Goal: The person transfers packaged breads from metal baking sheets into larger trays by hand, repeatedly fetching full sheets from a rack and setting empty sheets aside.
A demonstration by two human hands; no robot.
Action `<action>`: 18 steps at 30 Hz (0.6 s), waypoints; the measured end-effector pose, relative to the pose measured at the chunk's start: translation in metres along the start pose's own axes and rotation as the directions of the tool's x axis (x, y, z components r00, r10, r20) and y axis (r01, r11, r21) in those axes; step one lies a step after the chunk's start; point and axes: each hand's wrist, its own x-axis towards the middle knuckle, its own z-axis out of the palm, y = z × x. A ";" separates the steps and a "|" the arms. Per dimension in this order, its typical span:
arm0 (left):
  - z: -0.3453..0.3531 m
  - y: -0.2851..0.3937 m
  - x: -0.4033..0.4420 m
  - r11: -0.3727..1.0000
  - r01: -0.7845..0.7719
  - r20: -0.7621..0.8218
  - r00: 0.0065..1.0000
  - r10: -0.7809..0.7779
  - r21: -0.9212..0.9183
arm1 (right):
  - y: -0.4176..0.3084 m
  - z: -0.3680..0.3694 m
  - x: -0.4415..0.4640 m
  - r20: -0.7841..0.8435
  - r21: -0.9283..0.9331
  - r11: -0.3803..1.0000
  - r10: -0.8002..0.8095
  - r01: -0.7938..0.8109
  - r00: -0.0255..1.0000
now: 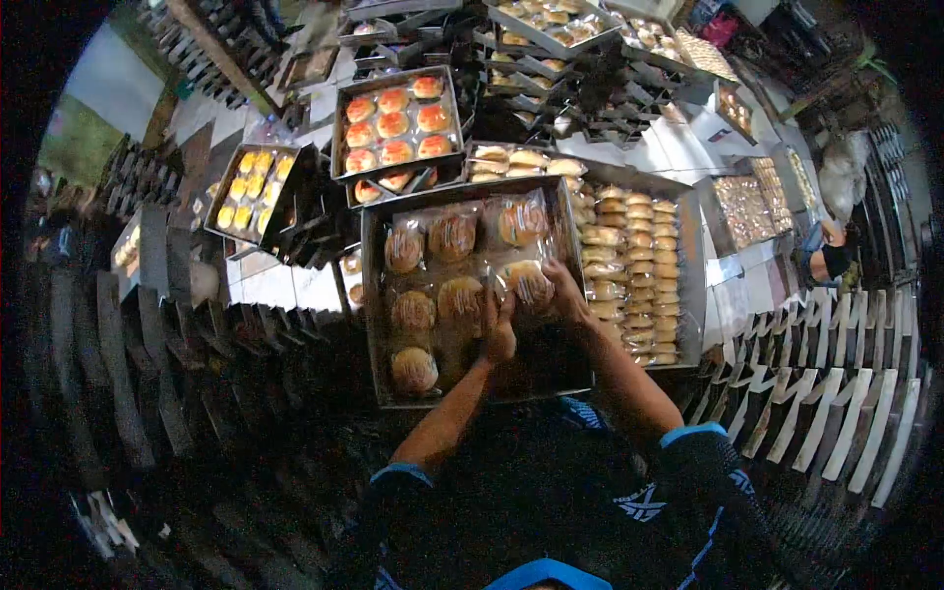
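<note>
Distant person (832, 258) small, blurred, indistinct

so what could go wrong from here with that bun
The left hand and right hand are both on one wrapped bun, so too firm a squeeze might dent it or smear its striped topping against the plastic.

Another bun sits just beyond it in the same tray, so a careless move could knock that one.
</note>
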 end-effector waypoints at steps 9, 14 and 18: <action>-0.007 0.039 0.176 0.679 0.601 0.289 0.799 -0.527 -0.422 | -0.056 -0.020 0.093 0.002 0.366 0.914 0.186 -0.174 0.983; -0.009 0.038 0.156 0.689 0.553 0.241 0.830 -0.502 -0.469 | -0.057 -0.014 0.089 0.287 0.476 0.817 0.204 -0.324 0.936; 0.012 0.121 0.149 0.806 0.510 0.121 0.859 -0.498 -0.301 | -0.061 -0.023 0.072 0.059 0.283 0.956 0.065 -0.079 0.996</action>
